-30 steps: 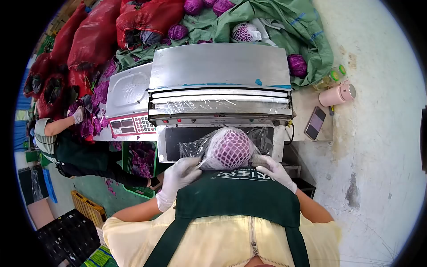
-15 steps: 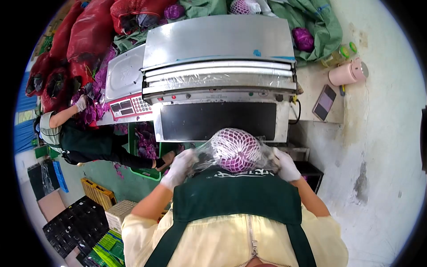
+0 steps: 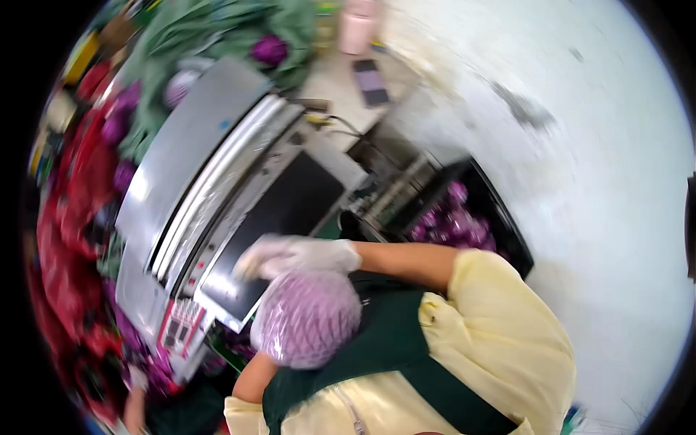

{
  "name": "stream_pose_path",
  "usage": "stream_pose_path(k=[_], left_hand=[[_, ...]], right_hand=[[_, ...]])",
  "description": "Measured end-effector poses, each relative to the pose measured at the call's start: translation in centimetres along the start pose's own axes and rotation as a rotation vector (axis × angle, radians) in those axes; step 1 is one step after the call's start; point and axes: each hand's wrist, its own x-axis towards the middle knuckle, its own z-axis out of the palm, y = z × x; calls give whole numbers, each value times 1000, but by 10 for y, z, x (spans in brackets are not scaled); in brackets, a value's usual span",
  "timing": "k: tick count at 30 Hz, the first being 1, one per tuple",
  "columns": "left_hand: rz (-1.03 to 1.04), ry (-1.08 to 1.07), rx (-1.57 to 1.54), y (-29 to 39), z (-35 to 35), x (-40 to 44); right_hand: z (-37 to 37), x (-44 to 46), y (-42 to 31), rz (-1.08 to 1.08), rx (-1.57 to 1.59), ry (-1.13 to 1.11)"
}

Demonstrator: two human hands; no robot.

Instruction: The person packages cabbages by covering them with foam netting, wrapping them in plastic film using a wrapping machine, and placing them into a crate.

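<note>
A purple cabbage in white foam netting and shiny clear film is in front of my green apron. My gloved right hand lies across its upper edge, beside the black plate of the wrapping machine; motion smears its fingers. My left forearm reaches up behind the cabbage, which hides my left hand.
A black crate of wrapped cabbages stands right of the machine. Beyond are a phone, a pink bottle and green cloth. Red sacks and a scale are left, with a co-worker's arm at lower left.
The view has turned toward the crate at the right. The cabbage has moved away from the machine's front, and my hands no longer stretch film at its two sides; my right hand is now over it.
</note>
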Motion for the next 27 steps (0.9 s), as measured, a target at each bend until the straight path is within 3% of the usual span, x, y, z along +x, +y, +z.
stream_pose_path(k=[2, 3, 4, 5, 7, 9, 10, 14, 17, 20, 23, 27], left_hand=[[20, -32, -109, 24, 6, -31], [23, -49, -152, 34, 9, -47], [23, -64, -193, 43, 11, -61], [12, -79, -222, 49, 15, -72], [-27, -117, -262, 58, 26, -84], [-115, -183, -229, 56, 40, -81], [-197, -291, -107, 53, 41, -70], [-340, -203, 10, 20, 84, -33], [-377, -389, 64, -22, 131, 2], [-280, -450, 235, -56, 188, 12], [-187, -550, 415, -78, 238, 3], [-272, -607, 459, -97, 268, 6]], right_hand=[[16, -1, -28, 85, 583, -125], [27, -7, -47, 325, 810, -75], [39, -15, -30, 285, 818, 36], [47, -26, -4, 396, 753, 251], [49, -56, 8, 116, 768, 688], [46, -93, -4, 304, 504, 1010], [46, -112, -8, 271, 452, 1036], [46, -186, -25, 473, 291, 1033], [52, -237, -36, 349, 319, 1123], [37, -293, -53, 255, 566, 1256], [28, -335, -71, 26, 706, 1216], [24, -376, -81, -39, 835, 1320]])
